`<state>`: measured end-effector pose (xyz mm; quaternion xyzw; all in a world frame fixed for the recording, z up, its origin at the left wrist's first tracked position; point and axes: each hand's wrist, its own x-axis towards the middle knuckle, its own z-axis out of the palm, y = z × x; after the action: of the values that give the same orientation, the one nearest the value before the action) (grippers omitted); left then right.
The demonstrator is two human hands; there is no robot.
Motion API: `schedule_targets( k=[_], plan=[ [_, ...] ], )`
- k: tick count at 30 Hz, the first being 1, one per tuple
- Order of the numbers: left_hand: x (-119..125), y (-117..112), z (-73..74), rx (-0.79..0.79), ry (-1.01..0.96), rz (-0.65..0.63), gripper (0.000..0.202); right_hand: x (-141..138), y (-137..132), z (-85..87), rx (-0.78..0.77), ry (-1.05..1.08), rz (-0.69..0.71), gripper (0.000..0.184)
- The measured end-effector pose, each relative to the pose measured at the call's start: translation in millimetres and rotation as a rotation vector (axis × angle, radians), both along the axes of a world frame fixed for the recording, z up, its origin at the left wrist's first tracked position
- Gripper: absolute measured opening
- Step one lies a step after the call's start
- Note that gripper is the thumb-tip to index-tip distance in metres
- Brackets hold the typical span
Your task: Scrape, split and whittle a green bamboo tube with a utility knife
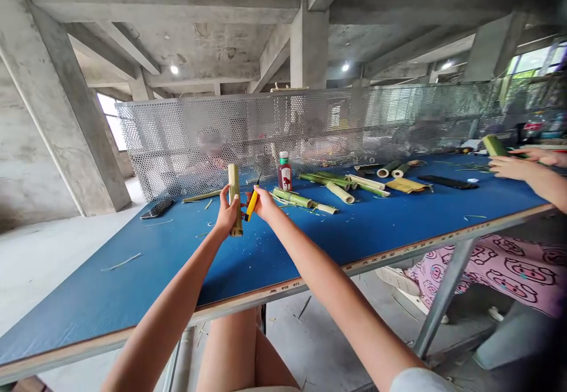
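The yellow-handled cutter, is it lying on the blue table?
No, the right hand holds the yellow-handled cutter above the blue table, beside the pale bamboo piece in the left hand.

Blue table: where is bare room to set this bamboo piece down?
Bare surface lies between your left hand and the table's near edge, and leftward below the black phone. Another patch borders the front edge right of the bamboo pile. Crowded: from the red-capped bottle through the pile.
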<state>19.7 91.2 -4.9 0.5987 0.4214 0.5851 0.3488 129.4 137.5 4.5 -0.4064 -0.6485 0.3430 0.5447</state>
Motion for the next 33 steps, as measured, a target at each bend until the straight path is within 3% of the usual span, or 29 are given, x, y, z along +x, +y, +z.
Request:
schedule_targets(
  k=[3, 6, 10, 14, 17, 23, 33],
  plan=[
    [-3.7, -1.8, -8.8, 0.080, 0.129, 0.031, 0.055, 2.3, -6.1, -5.7, -0.201, 0.287, 0.176, 0.041],
    [-9.5, 2.3, -13.7, 0.121, 0.197, 0.099, 0.058, 5.2, -12.5, -3.4, -0.196, 0.356, 0.199, 0.035],
    [-14.8, 9.6, -15.0, 0.133, 0.256, 0.074, 0.038, 11.4, -18.2, -1.2, 0.061, 0.034, -0.003, 0.035],
    [-18.8, 4.8, -10.9, 0.129, 0.319, 0.105, 0.038, 15.8, -25.1, -6.6, 0.373, -0.471, -0.202, 0.045],
    [-21.5, -5.0, -6.6, 0.155, 0.389, 0.185, 0.038, 15.4, -30.0, -9.3, 0.397, -0.698, -0.286, 0.052],
    [-24.1, -17.2, 0.2, 0.263, 0.661, 0.403, 0.034, 16.4, -35.3, -6.2, 0.411, -0.843, -0.338, 0.058],
    [-28.2, -21.0, 7.1, 0.192, 0.957, 0.499, 0.034, 14.7, -37.8, -5.4, 0.383, -0.944, -0.394, 0.067]
  ],
)
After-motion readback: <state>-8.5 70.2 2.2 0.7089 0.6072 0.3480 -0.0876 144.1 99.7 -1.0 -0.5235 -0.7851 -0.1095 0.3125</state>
